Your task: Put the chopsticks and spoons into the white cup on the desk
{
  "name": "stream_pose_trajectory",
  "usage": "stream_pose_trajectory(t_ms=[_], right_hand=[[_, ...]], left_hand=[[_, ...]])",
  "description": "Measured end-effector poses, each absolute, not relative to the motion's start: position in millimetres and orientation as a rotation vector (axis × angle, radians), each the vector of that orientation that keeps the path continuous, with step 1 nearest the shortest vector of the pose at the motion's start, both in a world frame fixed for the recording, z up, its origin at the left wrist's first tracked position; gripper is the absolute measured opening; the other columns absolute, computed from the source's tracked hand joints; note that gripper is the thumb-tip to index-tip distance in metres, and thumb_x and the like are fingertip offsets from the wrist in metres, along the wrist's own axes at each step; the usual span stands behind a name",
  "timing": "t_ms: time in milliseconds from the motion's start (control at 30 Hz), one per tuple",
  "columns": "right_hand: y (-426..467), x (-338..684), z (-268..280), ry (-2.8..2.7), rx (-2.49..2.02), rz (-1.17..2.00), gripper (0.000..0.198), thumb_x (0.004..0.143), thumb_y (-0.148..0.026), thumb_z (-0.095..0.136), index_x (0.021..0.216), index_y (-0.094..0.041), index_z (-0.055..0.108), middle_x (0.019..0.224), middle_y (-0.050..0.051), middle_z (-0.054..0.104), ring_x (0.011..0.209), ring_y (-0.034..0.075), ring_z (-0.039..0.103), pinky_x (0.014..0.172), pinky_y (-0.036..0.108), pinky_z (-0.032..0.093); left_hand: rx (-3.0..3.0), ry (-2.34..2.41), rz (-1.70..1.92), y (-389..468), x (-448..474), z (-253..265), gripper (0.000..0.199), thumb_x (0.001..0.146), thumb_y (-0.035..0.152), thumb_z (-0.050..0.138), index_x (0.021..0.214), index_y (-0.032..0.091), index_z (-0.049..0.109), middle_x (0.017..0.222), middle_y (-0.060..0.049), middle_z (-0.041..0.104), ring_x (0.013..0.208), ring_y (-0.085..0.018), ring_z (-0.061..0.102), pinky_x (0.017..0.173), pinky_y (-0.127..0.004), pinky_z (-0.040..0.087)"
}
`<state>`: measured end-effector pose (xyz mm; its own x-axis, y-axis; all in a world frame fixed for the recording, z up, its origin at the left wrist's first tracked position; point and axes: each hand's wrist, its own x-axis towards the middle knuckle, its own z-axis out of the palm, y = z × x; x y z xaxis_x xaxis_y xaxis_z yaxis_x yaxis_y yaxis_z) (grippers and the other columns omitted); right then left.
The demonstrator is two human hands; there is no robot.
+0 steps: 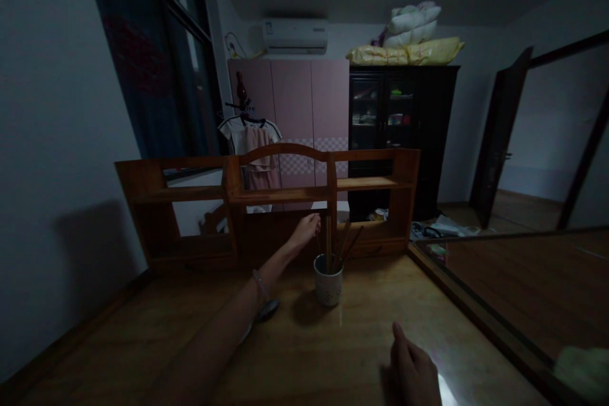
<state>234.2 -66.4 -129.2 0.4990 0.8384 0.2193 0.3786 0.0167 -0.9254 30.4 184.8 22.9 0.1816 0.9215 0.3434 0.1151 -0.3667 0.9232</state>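
My left hand (305, 229) reaches forward over the wooden desk (304, 349), fingers pinched on a thin stick that stands in a white patterned cup (328, 282). Several brown sticks (343, 242) lean in the cup. A bracelet sits on my left wrist. My right hand (413, 369) rests on the desk near the front edge, fingers curled loosely, thumb up, holding nothing. A dark spoon-like object (266, 309) lies on the desk just under my left forearm.
A low wooden shelf unit (266, 193) runs along the back of the desk. Behind it stand a pink wardrobe (295, 108), a dark glass-door cabinet (399, 120) with bedding on top, and hanging clothes (252, 139). A second dark tabletop (523, 279) lies at right.
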Motion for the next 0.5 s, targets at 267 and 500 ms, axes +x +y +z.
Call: stream_pose_trajectory(t_ms=[267,500], right_hand=[[-68.5,234.9,-125.1,-1.165,-1.527,0.323,0.07,0.081,-0.077,0.041,0.083,-0.013,0.069,0.055,0.006,0.049,0.053,0.022,0.046,0.05,0.03,0.039],[-73.7,228.9,-118.3,-1.215,-1.526,0.2,0.067,0.078,-0.073,0.045,0.092,-0.011,0.069,0.057,0.006,0.05,0.056,0.023,0.047,0.052,0.03,0.038]], left_hand=[[1.659,1.095,1.155,201.1,32.7,-1.6,0.03,0.097,0.037,0.045,0.083,0.014,0.058,0.069,0.001,0.057,0.058,-0.011,0.052,0.053,-0.023,0.041],[1.57,1.153,1.076,206.2,36.5,-6.7,0.031,0.095,0.042,0.051,0.088,0.013,0.059,0.072,0.001,0.057,0.056,-0.01,0.052,0.054,-0.024,0.046]])
